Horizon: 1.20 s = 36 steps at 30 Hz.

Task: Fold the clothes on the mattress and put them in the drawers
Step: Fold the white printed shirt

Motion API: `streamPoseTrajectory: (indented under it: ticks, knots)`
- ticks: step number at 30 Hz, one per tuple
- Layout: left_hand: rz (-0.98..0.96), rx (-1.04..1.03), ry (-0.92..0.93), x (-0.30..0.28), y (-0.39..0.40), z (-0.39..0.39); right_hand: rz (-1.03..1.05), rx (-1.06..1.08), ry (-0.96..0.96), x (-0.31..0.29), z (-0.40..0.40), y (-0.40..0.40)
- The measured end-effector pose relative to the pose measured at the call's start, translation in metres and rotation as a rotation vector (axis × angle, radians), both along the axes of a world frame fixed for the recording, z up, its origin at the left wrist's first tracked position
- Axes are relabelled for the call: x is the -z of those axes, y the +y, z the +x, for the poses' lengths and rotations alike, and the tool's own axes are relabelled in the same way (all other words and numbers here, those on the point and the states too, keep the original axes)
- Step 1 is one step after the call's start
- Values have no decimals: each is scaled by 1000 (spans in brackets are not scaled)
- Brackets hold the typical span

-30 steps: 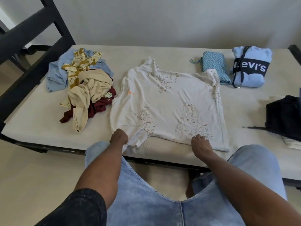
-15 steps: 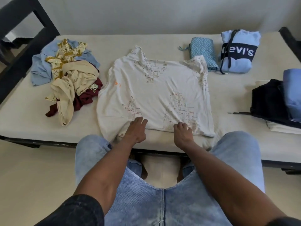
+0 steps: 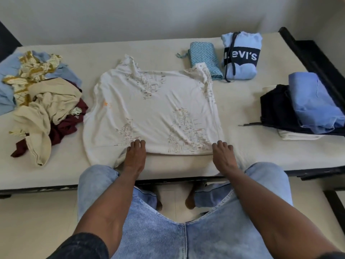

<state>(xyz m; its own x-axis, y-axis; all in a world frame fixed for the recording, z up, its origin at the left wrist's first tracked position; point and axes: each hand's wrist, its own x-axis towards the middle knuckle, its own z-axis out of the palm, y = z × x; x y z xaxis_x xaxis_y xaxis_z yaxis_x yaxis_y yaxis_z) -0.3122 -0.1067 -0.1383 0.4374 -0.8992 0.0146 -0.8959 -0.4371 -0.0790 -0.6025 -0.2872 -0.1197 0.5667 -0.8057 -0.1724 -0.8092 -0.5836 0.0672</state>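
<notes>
A white printed T-shirt (image 3: 153, 109) lies spread flat in the middle of the mattress (image 3: 248, 152), its near edge folded straight. My left hand (image 3: 135, 156) presses on that near edge left of centre, fingers straight. My right hand (image 3: 223, 154) rests on the shirt's near right corner, fingertips on the cloth. To the left sits a heap of unfolded clothes (image 3: 43, 101) in blue, yellow print, cream and maroon.
Folded items lie at the back right: a teal zigzag cloth (image 3: 205, 58) and a light blue Levi's hoodie (image 3: 240, 55). At the right edge a blue shirt (image 3: 313, 101) tops a dark garment (image 3: 274, 109). A black bed frame (image 3: 306, 58) borders the mattress.
My left hand went from the shirt's near left corner toward the middle of the hem. My right hand slid right along the near edge to the right corner.
</notes>
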Motion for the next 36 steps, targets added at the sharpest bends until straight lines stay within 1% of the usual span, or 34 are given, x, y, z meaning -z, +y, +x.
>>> streamPoseTrajectory:
  ticks: [2,4,5,7,8,11,14,16,21,24,25,27,28,29,30,31,32,33,34,35,36]
  knots:
    - [-96,8,14,-8,0,13,59,80,-186,-5,-4,-10]
    - [-159,69,5,-16,1,29,115,187,-367,-13,-3,-21]
    - [-180,108,19,-22,0,37,132,227,-425,-18,-1,-28]
    - [-248,168,99,-27,-5,57,139,234,-478,-25,7,-45]
    - [-290,164,142,-31,-10,67,135,218,-498,-29,11,-53]
    - [-375,66,220,-45,-40,94,91,159,-531,-34,31,-80]
    - [-305,-23,227,-56,-79,109,45,111,-467,-36,53,-105]
    - [-209,-24,230,-58,-104,122,31,86,-406,-33,67,-125]
    - [30,-7,208,-48,-147,159,7,74,-257,-23,100,-172]
    - [76,-67,197,-32,-155,175,7,61,-156,-14,114,-188]
    - [75,-92,201,-26,-156,180,5,78,-112,-9,121,-191]
    - [27,-146,209,-18,-155,188,-8,215,-14,-3,135,-188]
    - [-32,-183,225,-15,-154,190,-24,315,6,-4,142,-183]
    - [-103,-232,246,-14,-154,190,-52,376,-15,-6,152,-177]
    - [-168,-284,272,-13,-152,191,-78,358,-76,-6,163,-170]
    - [-231,-308,286,-13,-150,190,-97,262,-157,-3,172,-161]
    - [-294,-308,284,-14,-144,190,-78,109,-225,0,182,-149]
    - [-339,-286,271,-14,-138,189,-22,-27,-243,3,190,-136]
    - [-370,-267,252,-15,-130,189,50,-95,-222,5,196,-124]
    - [-383,-257,234,-16,-117,190,92,-84,-178,7,204,-111]
    - [-381,-242,212,-17,-106,190,100,-10,-153,7,209,-103]
